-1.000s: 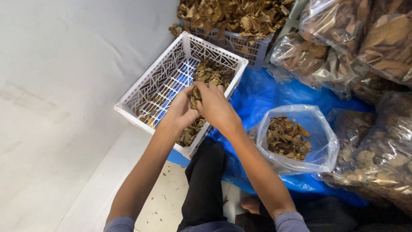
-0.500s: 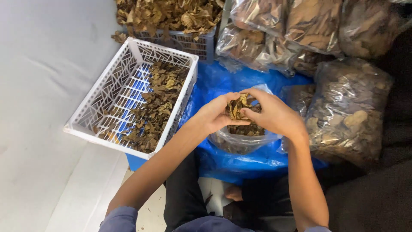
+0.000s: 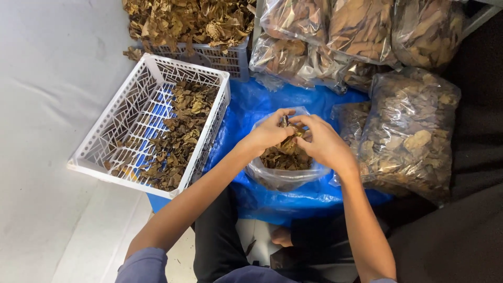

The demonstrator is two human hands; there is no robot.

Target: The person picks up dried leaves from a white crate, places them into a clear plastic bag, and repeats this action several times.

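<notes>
Both hands hover together over an open clear plastic bag (image 3: 283,175) partly filled with dried brown leaves (image 3: 285,157). My left hand (image 3: 268,132) and my right hand (image 3: 320,140) each pinch a small clump of dried leaves just above the bag's mouth, fingertips nearly touching. To the left stands a white lattice plastic crate (image 3: 120,126) with a layer of dried leaves (image 3: 173,133) along its right side. The bag rests on a blue plastic sheet (image 3: 246,115).
A grey crate (image 3: 220,57) heaped with dried leaves stands at the back. Several sealed clear bags of leaves (image 3: 408,131) are piled at the right and back right. A pale wall and floor lie to the left. My legs and a bare foot (image 3: 283,237) are below.
My hands carried a handful of leaves from the white crate rightward to the clear bag and now hold them lower, at its mouth. The camera view shifted right.
</notes>
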